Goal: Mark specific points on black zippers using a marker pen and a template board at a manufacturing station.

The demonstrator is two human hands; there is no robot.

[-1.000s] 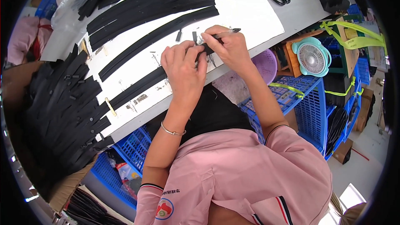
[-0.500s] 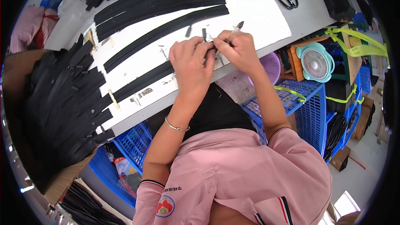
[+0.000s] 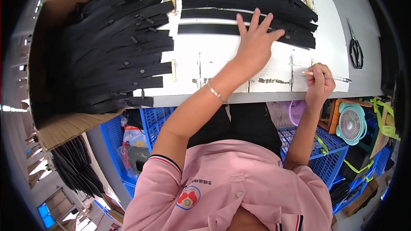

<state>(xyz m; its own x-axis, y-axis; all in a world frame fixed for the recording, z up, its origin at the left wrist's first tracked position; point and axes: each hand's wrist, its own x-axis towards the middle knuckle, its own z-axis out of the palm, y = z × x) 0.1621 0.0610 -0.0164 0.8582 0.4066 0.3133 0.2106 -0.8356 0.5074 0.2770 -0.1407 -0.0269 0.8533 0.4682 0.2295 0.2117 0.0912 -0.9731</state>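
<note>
My left hand point(image 3: 255, 50) reaches over a row of black zippers point(image 3: 214, 13) laid side by side on a white board point(image 3: 227, 66). Its fingers are spread, with the fingertips on or just above the nearest zippers; contact is hard to make out. My right hand point(image 3: 320, 86) is closed round a pen point(image 3: 339, 78) by the near right edge of the board. The pen lies roughly level, one end toward the left and the other toward the right. Dark marks point(image 3: 274, 81) and lines show on the board between my hands.
At the left stands a cardboard box point(image 3: 72, 129) heaped with loose black zippers point(image 3: 107, 51). Scissors point(image 3: 355, 53) lie on the grey table point(image 3: 371, 38) at the right. Below are blue crates point(image 3: 114, 139), a purple basket point(image 3: 295, 112) and a turquoise fan point(image 3: 352, 123).
My left hand has let go of a zipper at the near edge and moved up over the row, opening. That near strip is gone from there. My right hand, still with the pen, has moved right.
</note>
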